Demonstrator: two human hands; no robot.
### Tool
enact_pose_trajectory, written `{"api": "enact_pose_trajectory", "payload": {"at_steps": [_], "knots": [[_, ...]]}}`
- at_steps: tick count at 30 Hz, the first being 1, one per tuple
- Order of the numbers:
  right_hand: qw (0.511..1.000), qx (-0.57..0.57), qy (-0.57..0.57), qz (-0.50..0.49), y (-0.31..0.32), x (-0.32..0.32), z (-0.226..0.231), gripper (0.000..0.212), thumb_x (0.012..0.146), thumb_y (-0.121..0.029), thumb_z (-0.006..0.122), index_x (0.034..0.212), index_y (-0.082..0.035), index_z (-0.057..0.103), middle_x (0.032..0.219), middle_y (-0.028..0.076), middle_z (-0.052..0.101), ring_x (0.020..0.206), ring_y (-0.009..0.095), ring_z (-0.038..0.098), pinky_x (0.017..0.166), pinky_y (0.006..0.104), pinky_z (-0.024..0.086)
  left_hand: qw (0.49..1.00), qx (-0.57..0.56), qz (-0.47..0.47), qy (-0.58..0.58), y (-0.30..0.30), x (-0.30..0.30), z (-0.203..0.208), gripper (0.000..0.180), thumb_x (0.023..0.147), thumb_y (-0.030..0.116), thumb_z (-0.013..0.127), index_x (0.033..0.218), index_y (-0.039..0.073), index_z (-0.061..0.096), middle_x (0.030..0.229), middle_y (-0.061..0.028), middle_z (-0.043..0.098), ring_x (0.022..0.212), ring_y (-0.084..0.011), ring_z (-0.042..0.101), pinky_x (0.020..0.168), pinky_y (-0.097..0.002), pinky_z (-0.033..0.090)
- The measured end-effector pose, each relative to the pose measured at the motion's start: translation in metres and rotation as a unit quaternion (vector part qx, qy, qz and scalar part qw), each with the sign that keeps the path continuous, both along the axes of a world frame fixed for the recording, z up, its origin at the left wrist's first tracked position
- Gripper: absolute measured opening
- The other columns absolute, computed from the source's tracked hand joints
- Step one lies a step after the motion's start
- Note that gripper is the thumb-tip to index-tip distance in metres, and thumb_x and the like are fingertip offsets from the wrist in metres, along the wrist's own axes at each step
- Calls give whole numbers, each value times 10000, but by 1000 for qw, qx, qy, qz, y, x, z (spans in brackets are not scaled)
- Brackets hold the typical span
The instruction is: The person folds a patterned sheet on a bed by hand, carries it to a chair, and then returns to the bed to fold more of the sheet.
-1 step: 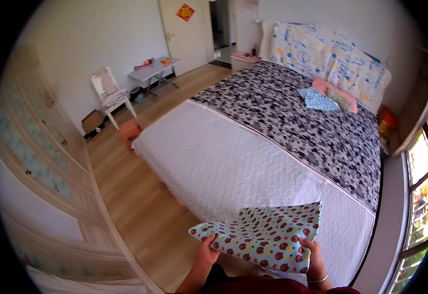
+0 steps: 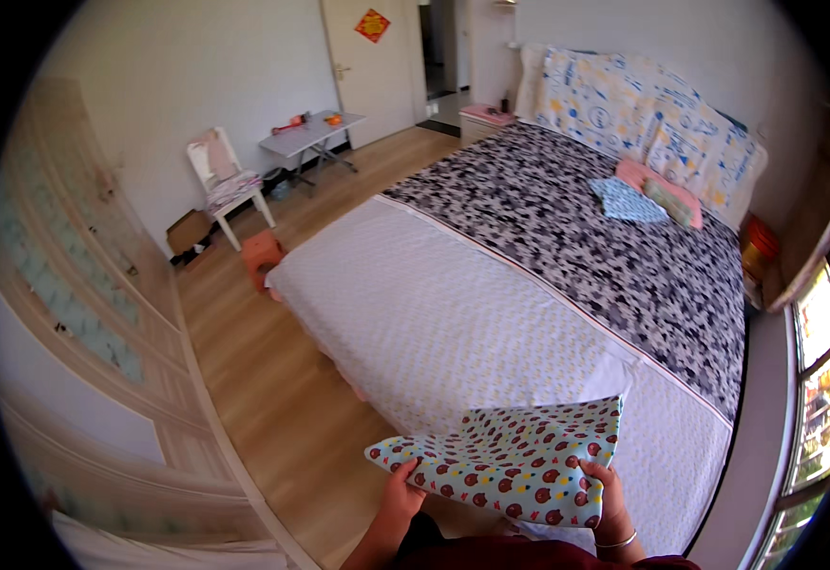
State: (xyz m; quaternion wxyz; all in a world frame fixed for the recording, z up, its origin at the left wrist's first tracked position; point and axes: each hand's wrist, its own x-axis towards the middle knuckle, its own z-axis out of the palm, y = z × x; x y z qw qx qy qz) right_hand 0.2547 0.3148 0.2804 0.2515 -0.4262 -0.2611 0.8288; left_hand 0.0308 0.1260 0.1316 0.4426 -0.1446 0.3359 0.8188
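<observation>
A pale blue folded cloth [image 2: 519, 465] printed with brown bear heads and small yellow and red marks is stretched between my two hands, over the near end of the bed. My left hand [image 2: 402, 486] grips its near left edge, thumb on top. At the right end, my right hand [image 2: 608, 494] pinches the edge with the thumb above and the fingers mostly hidden underneath; a bracelet circles that wrist. The cloth's middle sags and its far right corner stands up. Beneath it lies the bed's white quilted cover [image 2: 434, 304].
A black-and-grey patterned sheet [image 2: 567, 247] covers the bed's far part, with a blue cloth [image 2: 629, 201] and pink pillow [image 2: 686, 204] on it. Leftward stand an orange stool [image 2: 263, 256], a white chair [image 2: 229, 185], a folding table [image 2: 312, 136] and wardrobe doors [image 2: 82, 228]. A window [image 2: 821, 380] is at right.
The room has shifted slightly to the right and down in the picture as my view turned. My hands keep the same hold on the cloth, almost unmoved.
</observation>
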Motion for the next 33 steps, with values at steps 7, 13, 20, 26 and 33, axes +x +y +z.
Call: {"api": "enact_pose_trajectory", "payload": {"at_steps": [7, 13, 20, 26, 33], "knots": [[996, -24, -28, 77, -46, -158, -16, 179, 706, -110, 525, 874, -50, 507, 785, 51, 511, 649, 149, 496, 570, 279, 432, 991, -73, 79, 76, -102, -109, 60, 181, 787, 163, 481, 931, 54, 494, 802, -49, 573, 687, -174, 546, 503, -299, 399], [980, -128, 49, 147, -67, -270, -45, 341, 687, -66, 526, 1007, -104, 415, 894, 106, 521, 777, 236, 521, 654, 356, 450, 940, -190, 138, 249, -160, -187, 76, 181, 765, 140, 490, 910, 33, 487, 751, -58, 560, 605, -159, 547, 419, -280, 396], [970, -117, 47, 207, -63, -418, -40, 317, 682, -65, 534, 978, -92, 423, 881, 110, 529, 757, 240, 526, 653, 354, 452, 947, -154, 228, 165, -165, -294, 92, 170, 754, 117, 495, 893, 21, 473, 770, -76, 554, 597, -163, 544, 404, -272, 396], [948, -140, 42, 281, -55, -574, -54, 301, 693, -78, 547, 973, -65, 437, 887, 110, 534, 757, 235, 537, 659, 338, 458, 926, -192, 277, 171, -174, -420, 108, 163, 751, 120, 501, 859, -3, 492, 710, -81, 554, 564, -169, 546, 394, -269, 394], [901, -105, 20, 421, -88, -758, -24, 324, 735, -134, 516, 1019, 12, 467, 902, 126, 566, 755, 212, 571, 659, 306, 477, 874, -211, 410, 152, -211, -555, 120, 185, 737, 118, 513, 863, -14, 482, 734, -84, 548, 564, -169, 546, 371, -267, 393]]}}
